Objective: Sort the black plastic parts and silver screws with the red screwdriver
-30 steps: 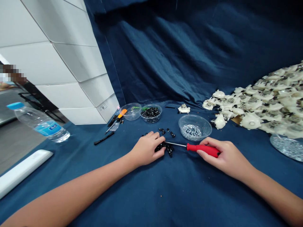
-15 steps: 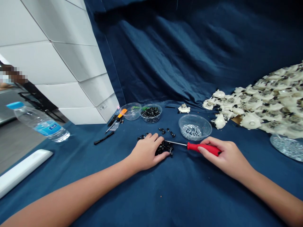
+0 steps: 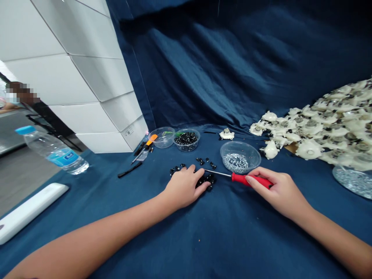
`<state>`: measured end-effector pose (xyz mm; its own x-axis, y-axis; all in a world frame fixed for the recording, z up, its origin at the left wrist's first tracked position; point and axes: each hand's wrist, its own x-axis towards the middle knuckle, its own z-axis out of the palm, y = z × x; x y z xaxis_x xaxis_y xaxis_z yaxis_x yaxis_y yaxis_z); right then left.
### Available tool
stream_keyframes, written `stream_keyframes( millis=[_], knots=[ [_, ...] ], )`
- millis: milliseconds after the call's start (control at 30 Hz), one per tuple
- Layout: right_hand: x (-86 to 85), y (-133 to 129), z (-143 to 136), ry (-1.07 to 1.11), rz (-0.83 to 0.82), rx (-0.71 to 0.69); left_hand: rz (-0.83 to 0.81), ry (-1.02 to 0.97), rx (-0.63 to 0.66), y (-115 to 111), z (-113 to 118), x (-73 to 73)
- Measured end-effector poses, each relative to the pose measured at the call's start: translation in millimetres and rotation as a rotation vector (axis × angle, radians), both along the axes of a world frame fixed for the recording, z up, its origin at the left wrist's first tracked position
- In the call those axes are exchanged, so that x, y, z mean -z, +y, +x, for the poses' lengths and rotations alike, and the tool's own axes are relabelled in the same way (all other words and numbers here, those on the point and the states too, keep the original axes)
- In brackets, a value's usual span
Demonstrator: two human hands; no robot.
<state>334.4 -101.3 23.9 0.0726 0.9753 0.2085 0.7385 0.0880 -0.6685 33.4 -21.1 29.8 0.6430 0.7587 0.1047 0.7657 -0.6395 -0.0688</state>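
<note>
My left hand (image 3: 183, 186) lies over a heap of small black parts (image 3: 208, 180), its thumb and fingers apart, with the fingertips down among them. Whether it pinches any piece is hidden. My right hand (image 3: 276, 190) is closed around the red handle of a screwdriver (image 3: 241, 178). The metal shaft points left, its tip near the left fingers and the black heap. Several loose black parts (image 3: 212, 166) lie just beyond the tip. Behind the screwdriver stands a clear bowl (image 3: 252, 158) of small silvery screws (image 3: 236, 161).
Farther back are a clear tub of black parts (image 3: 186, 140), a clear lid (image 3: 167, 143) and one cream-coloured part (image 3: 226, 134). Many similar parts (image 3: 309, 149) are piled at right. A water bottle (image 3: 62, 155), white boxes (image 3: 90, 118) and a white bar (image 3: 35, 209) are at left.
The view has shifted slightly. My left hand has shifted a little on the heap, and more black parts show beside its fingers. The right hand still holds the screwdriver in nearly the same place.
</note>
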Motion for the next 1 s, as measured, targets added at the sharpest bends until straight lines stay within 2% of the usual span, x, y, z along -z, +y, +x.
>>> stream_keyframes(
  millis=[200,467,767,1000],
  knots=[
    [-0.3,0.1,0.8,0.005,0.003,-0.003,-0.021,0.000,0.017,1.3,-1.5,-2.8],
    [1.5,2.3,3.9,-0.021,0.060,-0.007,-0.162,-0.064,0.105,16.4,-13.0,-12.4],
    [3.7,4.3,5.9,-0.042,0.014,-0.006,-0.018,0.060,0.017,-8.3,-0.4,-6.5],
    [2.8,3.4,2.9,-0.028,0.026,-0.003,-0.038,0.042,0.078,-6.8,-3.4,-7.7]
  ],
)
